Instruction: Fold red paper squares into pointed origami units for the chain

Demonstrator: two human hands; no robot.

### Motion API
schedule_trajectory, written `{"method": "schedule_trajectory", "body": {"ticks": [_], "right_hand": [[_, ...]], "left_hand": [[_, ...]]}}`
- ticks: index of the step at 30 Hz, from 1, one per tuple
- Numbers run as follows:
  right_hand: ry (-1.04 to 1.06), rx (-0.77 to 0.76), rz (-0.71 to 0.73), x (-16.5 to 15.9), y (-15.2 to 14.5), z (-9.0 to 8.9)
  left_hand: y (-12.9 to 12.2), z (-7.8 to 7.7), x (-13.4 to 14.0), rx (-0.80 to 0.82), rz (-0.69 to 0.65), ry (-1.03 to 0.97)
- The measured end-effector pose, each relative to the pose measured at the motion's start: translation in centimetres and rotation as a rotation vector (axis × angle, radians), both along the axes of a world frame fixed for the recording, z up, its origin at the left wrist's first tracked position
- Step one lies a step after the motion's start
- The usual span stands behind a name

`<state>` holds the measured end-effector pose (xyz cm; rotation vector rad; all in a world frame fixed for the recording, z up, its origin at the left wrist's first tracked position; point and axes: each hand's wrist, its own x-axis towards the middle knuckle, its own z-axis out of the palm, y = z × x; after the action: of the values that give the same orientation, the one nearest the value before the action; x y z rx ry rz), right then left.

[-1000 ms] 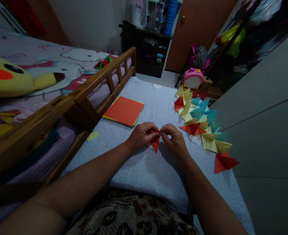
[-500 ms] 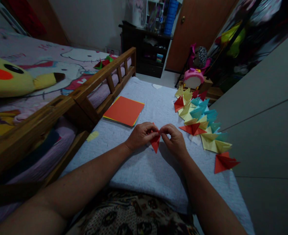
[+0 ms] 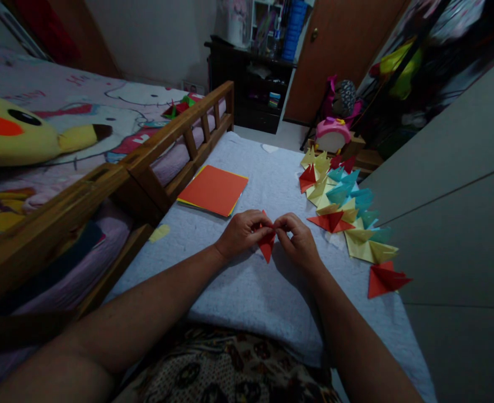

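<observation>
A small folded piece of red origami paper (image 3: 267,249) is pinched between both hands over the cloth-covered surface. My left hand (image 3: 244,232) grips its left side, thumb and fingers together, hiding part of it. From the right, my right hand (image 3: 299,242) pinches the paper's edge close to the left fingertips. A stack of square paper sheets (image 3: 213,189), orange-red on top with yellow edges below, lies beyond my left hand. To the right stand several folded paper pieces: yellow (image 3: 359,240), blue (image 3: 339,193) and red (image 3: 383,279).
A wooden bed rail (image 3: 146,148) runs along the left, with a yellow plush toy (image 3: 28,134) on the bed behind it. The pale blue cloth (image 3: 247,302) covers the work surface. A pale cabinet (image 3: 452,229) stands at right, a dark shelf unit (image 3: 247,84) at the back.
</observation>
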<state>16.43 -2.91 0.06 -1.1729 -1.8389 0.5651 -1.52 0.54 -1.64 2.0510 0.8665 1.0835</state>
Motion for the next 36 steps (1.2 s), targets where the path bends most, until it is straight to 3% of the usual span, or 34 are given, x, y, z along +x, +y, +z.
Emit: {"method": "schedule_trajectory", "body": {"ticks": [36], "right_hand": [[0.002,0.016,-0.024,0.10,-0.10,-0.04]], "left_hand": [[-0.04,-0.05,-0.13,0.028,-0.010,-0.010]]}}
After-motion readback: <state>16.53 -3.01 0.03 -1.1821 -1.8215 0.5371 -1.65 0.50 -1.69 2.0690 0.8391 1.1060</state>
